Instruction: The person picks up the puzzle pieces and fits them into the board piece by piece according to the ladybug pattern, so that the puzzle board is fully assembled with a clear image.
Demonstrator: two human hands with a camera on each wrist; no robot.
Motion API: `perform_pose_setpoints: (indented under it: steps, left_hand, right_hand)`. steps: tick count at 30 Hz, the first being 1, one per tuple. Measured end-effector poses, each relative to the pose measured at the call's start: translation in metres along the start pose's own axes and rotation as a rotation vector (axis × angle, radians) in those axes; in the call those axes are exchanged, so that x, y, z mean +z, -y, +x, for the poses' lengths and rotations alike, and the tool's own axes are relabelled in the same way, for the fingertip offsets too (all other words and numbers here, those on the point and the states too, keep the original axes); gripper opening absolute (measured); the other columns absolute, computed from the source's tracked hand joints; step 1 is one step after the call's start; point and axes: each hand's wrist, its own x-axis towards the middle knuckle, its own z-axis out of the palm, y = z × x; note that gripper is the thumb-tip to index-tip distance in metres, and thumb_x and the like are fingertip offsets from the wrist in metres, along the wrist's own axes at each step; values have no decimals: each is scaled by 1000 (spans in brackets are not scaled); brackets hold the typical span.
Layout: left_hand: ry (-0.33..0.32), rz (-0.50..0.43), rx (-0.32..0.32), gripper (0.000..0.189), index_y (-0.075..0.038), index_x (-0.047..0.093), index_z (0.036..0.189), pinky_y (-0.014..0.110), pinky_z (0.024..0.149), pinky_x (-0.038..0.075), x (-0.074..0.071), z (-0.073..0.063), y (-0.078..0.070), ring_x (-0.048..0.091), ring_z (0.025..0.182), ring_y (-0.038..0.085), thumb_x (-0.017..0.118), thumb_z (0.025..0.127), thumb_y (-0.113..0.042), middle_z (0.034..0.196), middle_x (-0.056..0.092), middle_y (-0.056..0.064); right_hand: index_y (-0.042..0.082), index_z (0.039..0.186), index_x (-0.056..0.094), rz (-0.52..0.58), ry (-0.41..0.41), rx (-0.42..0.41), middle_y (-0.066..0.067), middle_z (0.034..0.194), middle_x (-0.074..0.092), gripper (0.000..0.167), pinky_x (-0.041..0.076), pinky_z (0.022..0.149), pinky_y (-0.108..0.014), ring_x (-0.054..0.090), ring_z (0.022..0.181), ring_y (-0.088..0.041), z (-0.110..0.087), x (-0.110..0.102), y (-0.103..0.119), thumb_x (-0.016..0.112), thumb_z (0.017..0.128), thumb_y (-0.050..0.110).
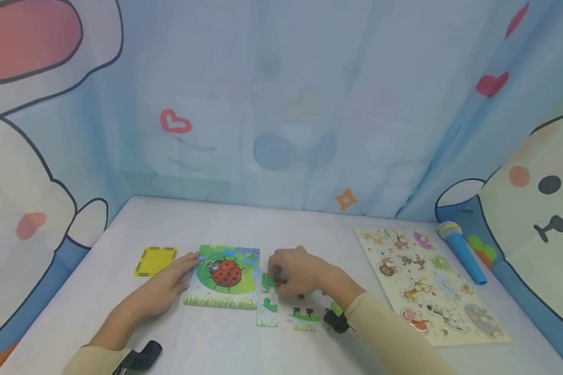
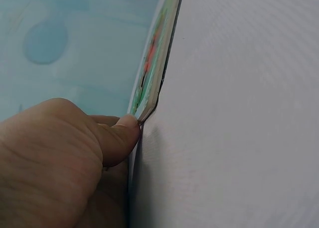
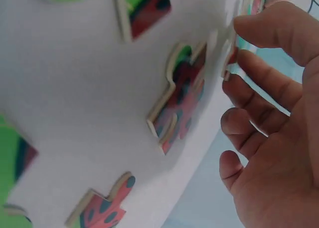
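Note:
A ladybug picture board (image 1: pixel 226 301) lies flat on the table. My left hand (image 1: pixel 166 286) rests at its left side, the fingers reaching its edge; the thumb (image 2: pixel 122 140) touches a corner in the left wrist view. My right hand (image 1: pixel 297 271) is just right of the board and pinches a small puzzle piece (image 3: pixel 230 58) between thumb and fingers. A green-and-white puzzle piece (image 1: pixel 267 315) lies beside the board's lower right. Another piece (image 1: pixel 304 319) is farther right, and red spotted pieces (image 3: pixel 182 96) lie beneath the right hand.
To the left is a yellow square frame (image 1: pixel 156 261). An animal puzzle board (image 1: pixel 443 336) lies on the right, with a blue toy microphone (image 1: pixel 464 255) along its far side. A printed curtain (image 1: pixel 291 67) hangs behind the table (image 1: pixel 206 349).

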Motion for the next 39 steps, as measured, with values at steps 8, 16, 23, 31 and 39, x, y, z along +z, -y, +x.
perform_pose_setpoints:
  steps: [8, 16, 23, 31, 39]
  left_hand:
    - [-9, 9, -6, 52, -8, 41, 148, 56, 115, 18, 0, 1, 1, 17, 146, 36, 52, 98, -3, 158, 28, 10]
    - [-9, 24, -5, 52, -8, 41, 148, 57, 114, 19, 0, 1, 2, 19, 145, 35, 53, 98, -3, 157, 29, 11]
    - [-4, 12, -7, 53, -8, 41, 148, 58, 114, 19, 0, 2, 2, 18, 145, 35, 54, 97, -3, 158, 28, 10]
    - [-4, 19, 7, 52, -8, 40, 148, 56, 115, 20, 0, 3, 1, 19, 146, 34, 53, 98, -4, 158, 28, 9]
    - [0, 12, 1, 52, -8, 41, 148, 56, 115, 20, -2, 2, 2, 19, 146, 33, 54, 98, -4, 158, 28, 9]
  right_hand:
    - [29, 96, 65, 87, -63, -68, 10, 92, 54, 22, 46, 73, -30, 52, 80, -12, 10, -8, 0, 69, 76, 19]
    - [27, 98, 68, 113, -107, -176, 9, 94, 55, 22, 48, 71, -25, 54, 83, -13, 37, -7, 16, 64, 80, 17]
    - [24, 108, 73, 72, -73, -264, 9, 97, 55, 24, 46, 67, -19, 51, 78, -7, 65, -2, 39, 66, 86, 20]
    - [27, 113, 72, -55, -54, -240, 13, 86, 53, 28, 39, 70, -26, 46, 72, -3, 89, 5, 61, 67, 86, 26]
    - [26, 110, 73, -156, -55, -220, 15, 78, 51, 27, 36, 72, -29, 44, 71, -3, 98, 5, 77, 68, 84, 23]
